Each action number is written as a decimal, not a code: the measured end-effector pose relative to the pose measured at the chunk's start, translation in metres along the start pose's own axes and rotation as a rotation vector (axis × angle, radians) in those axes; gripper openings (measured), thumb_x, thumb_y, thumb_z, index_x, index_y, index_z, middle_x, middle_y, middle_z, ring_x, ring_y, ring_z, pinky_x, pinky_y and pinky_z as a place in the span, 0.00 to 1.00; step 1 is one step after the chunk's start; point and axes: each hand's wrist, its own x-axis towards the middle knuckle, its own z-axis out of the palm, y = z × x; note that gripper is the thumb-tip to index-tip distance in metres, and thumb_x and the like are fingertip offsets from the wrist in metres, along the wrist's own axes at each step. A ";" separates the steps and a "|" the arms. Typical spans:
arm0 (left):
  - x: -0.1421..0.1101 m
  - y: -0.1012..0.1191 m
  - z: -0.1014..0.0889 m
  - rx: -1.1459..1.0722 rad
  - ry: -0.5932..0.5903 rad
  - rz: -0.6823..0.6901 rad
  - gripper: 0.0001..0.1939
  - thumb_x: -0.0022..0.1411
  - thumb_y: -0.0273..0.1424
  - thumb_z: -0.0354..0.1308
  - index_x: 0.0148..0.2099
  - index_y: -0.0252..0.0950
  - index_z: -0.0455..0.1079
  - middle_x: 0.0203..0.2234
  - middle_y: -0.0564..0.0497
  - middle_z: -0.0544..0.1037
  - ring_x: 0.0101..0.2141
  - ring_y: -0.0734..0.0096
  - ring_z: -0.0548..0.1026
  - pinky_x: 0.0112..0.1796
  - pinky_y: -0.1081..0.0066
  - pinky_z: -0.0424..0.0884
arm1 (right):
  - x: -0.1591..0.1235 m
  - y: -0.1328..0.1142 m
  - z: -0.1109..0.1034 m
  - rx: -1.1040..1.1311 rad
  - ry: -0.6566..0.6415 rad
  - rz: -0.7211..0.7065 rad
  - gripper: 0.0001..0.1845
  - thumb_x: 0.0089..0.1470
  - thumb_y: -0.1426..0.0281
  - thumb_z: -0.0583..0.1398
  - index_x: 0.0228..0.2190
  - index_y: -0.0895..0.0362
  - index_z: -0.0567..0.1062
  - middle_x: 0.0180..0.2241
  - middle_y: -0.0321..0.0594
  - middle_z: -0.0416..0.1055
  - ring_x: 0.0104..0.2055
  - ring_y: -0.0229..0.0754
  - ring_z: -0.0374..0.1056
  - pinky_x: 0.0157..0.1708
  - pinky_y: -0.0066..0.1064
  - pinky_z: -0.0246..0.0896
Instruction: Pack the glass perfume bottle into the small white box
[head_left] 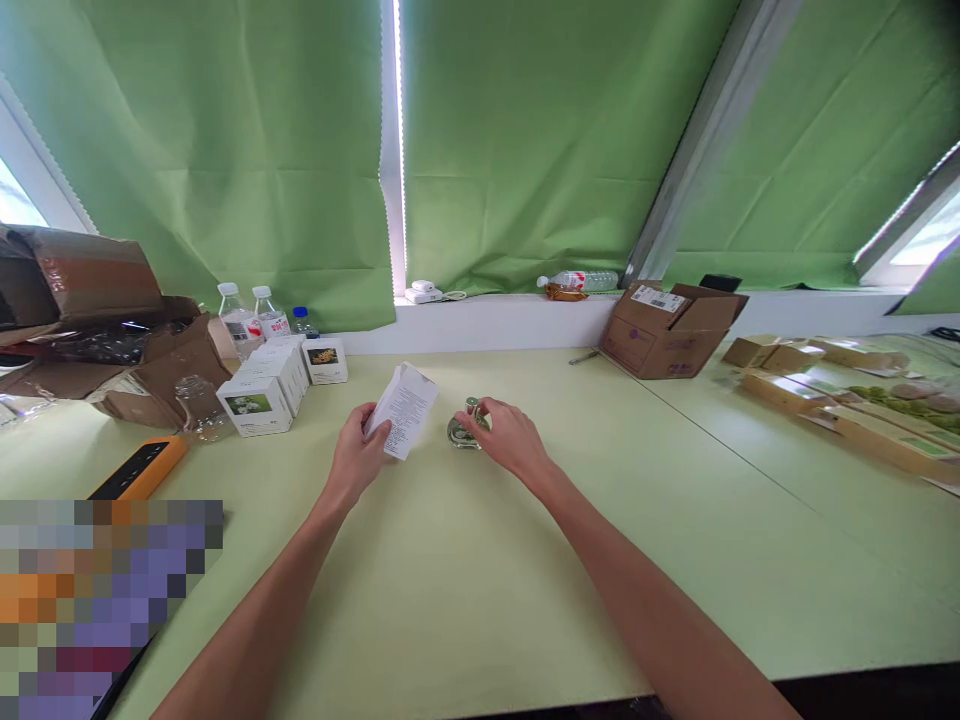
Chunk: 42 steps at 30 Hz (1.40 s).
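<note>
My left hand (358,450) is closed round a white carton (405,405) covered in small printed text, holding it tilted above the table. To the right of it, a small clear glass bottle (460,433) with a rounded body and a narrow top stands on the table. My right hand (511,438) has its thumb and fingers closed at the top and right side of this bottle, hiding part of it. What the bottle contains is too small to make out.
White picture boxes (259,408) stand in a row at the left, beside an empty clear jar (201,405), plastic bottles (238,320) and an open brown carton (169,365). An orange-and-black power strip (150,465) lies nearer. Another cardboard box (652,335) and long trays (885,435) are at right.
</note>
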 end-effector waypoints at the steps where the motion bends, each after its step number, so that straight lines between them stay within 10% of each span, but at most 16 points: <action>1: -0.001 0.002 -0.001 0.000 -0.015 0.004 0.23 0.60 0.39 0.55 0.55 0.36 0.62 0.50 0.43 0.74 0.45 0.62 0.75 0.41 0.66 0.71 | 0.000 0.000 0.000 0.018 0.031 -0.002 0.23 0.59 0.50 0.51 0.41 0.53 0.74 0.40 0.41 0.75 0.33 0.41 0.69 0.30 0.30 0.56; 14: 0.003 0.011 -0.014 0.069 -0.050 -0.064 0.27 0.49 0.38 0.65 0.50 0.35 0.64 0.47 0.42 0.75 0.40 0.61 0.77 0.36 0.65 0.73 | -0.005 -0.004 0.001 0.163 0.360 -0.205 0.19 0.63 0.60 0.48 0.48 0.55 0.70 0.50 0.45 0.70 0.25 0.36 0.64 0.32 0.31 0.63; 42: -0.005 0.013 -0.004 -0.185 -0.409 -0.001 0.23 0.52 0.37 0.64 0.49 0.36 0.66 0.48 0.42 0.76 0.47 0.57 0.75 0.46 0.58 0.71 | -0.014 -0.014 0.003 0.133 0.202 -0.485 0.20 0.63 0.58 0.51 0.50 0.54 0.72 0.32 0.39 0.76 0.28 0.37 0.69 0.30 0.27 0.59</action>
